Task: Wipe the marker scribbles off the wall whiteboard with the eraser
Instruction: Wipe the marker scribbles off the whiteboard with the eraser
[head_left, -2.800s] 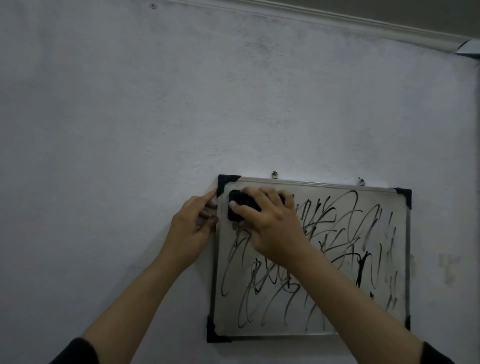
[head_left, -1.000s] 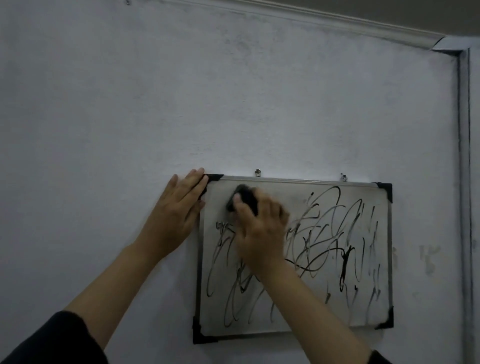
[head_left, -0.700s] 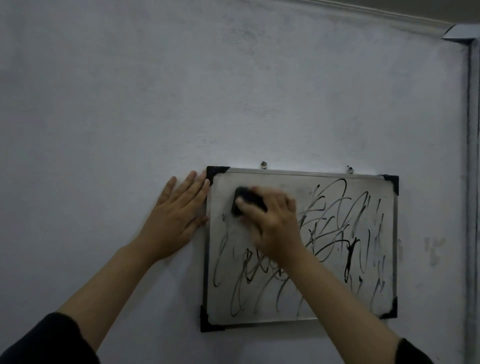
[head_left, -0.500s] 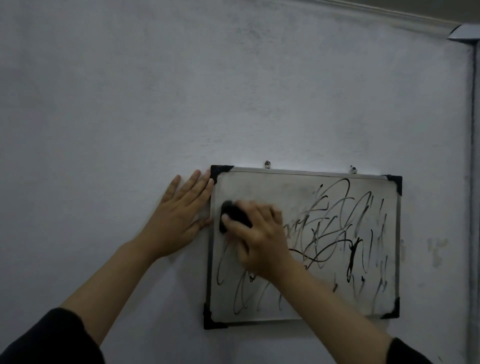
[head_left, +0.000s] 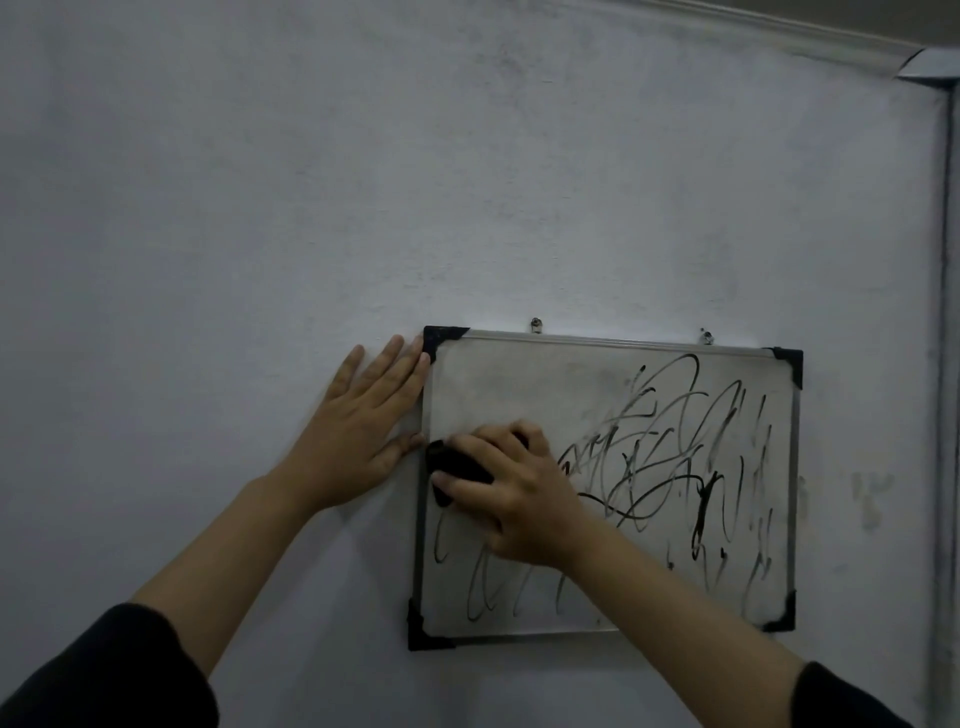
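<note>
A small whiteboard with a metal frame and black corner caps hangs on the wall. Black marker scribbles cover its right and lower parts; the upper left area is smeared grey and nearly free of lines. My right hand grips a black eraser and presses it against the board at the middle of the left edge. My left hand lies flat on the wall with straight fingers, its fingertips and thumb touching the board's left frame.
Two small hooks hold the board's top edge. The pale wall spreads wide to the left and above. A vertical trim strip runs down the far right, and a ceiling moulding crosses the top.
My right hand has slid the eraser down along the board's left side, from the top left corner to mid height. Scribbles in the upper left have been rubbed away. My left hand flattened against the wall.
</note>
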